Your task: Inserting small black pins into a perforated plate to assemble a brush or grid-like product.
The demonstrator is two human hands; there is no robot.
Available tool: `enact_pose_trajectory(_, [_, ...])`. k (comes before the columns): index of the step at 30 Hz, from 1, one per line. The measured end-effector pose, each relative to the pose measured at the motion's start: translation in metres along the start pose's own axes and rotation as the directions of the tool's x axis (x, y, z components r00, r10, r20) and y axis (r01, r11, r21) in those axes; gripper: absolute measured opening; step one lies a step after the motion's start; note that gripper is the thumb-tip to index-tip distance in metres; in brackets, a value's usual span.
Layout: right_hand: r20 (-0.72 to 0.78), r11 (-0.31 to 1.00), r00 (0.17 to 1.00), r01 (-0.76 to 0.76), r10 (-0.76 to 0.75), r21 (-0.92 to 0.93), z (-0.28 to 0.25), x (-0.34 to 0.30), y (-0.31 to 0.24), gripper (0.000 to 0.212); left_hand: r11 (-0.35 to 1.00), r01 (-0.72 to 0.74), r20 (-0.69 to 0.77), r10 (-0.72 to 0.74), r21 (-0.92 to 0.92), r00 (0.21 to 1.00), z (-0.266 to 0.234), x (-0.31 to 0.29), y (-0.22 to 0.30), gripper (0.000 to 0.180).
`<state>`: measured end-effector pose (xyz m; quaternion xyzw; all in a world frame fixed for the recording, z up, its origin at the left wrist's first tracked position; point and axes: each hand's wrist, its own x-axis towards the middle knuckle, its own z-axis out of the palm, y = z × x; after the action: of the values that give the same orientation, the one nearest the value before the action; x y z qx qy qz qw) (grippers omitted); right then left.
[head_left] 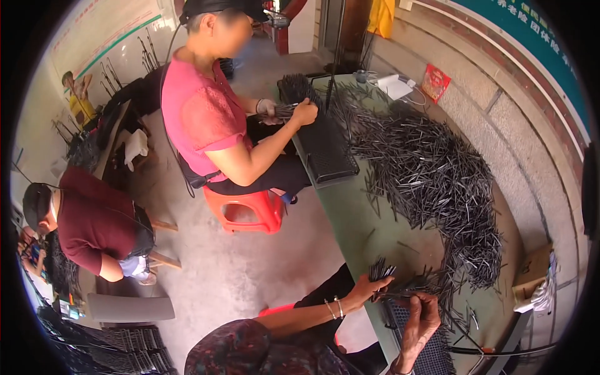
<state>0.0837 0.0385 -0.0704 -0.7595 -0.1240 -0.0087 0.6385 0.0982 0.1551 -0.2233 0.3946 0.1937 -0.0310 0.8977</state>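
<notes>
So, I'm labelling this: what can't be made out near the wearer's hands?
All in the head view:
Bundle in the left hand: the hand covers part, so no count.
Right hand: anything it grips is too small and blurred to tell.
Tray: partly behind the right hand, cut off by the lower edge.
Pile: its top layer hides what lies beneath.
</notes>
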Motion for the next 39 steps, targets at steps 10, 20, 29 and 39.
enact_pose_trajectory(10, [-0.064, 0.999, 0.998, -0.022, 0.019, -0.046, -0.016, 0.003, 0.025, 0.006, 0.989, 0.050, -0.053, -0.058, -0.142, 0.997, -0.002, -0.026, 0.011, 0.026])
enact_pose_trajectory(20, [-0.296, 0.923, 0.876, 0.346, -0.381, -0.167, 0.018, 0.043, -0.089, 0.013, 0.986, 0.160, 0.013, -0.160, -0.051, 0.987, -0.012, -0.049, 0.009, 0.025])
enact_pose_trajectory(29, [-0.076, 0.987, 0.993, 0.074, -0.086, -0.144, 0.002, 0.011, -0.009, 0.005, 0.990, 0.135, 0.047, -0.133, -0.042, 0.990, -0.016, -0.061, 0.008, 0.024])
enact_pose_trajectory(39, [-0.263, 0.949, 0.965, -0.067, -0.018, -0.309, -0.047, -0.038, 0.003, 0.009, 0.948, 0.246, 0.031, -0.257, 0.203, 0.966, 0.009, -0.097, 0.000, 0.021])
